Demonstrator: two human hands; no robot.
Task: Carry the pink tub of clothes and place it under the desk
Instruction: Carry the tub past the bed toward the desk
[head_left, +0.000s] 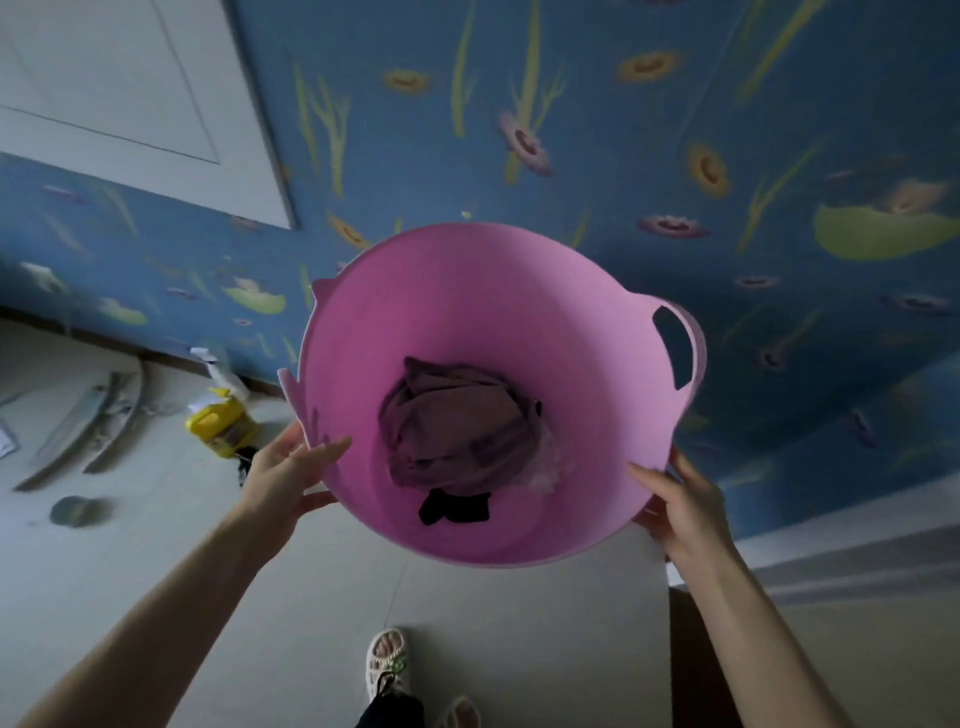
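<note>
Fingers of our left hand were curled over the near-left rim of the round pink plastic tub, thumb underneath against the outer wall, so that hand was gripping the tub. Our right hand clasped the near-right rim the same way, fingertips over the edge and palm against the outside. Neither hand used the cut-out loop handle on the far right side; we held the tub by its soft rim alone.

The tub hung in the air in front of us, clear of the pale tiled floor, tipped a little away so its inside faced us. At its bottom lay a bundled plum-coloured garment with a scrap of black cloth touching its near edge. Beyond the tub stood the blue flower-patterned wall, and a yellow spray bottle lay on the floor to the left, just beside the tub's edge as we saw it.

We judged that this was the carrying step, with the tub lifted and not yet set down. No desk showed in our view, so the next move called for turning to find it, keeping the rim level so the clothes stayed in, then lowering the tub and sliding it beneath. The flexible rim might buckle under a loose grip.
</note>
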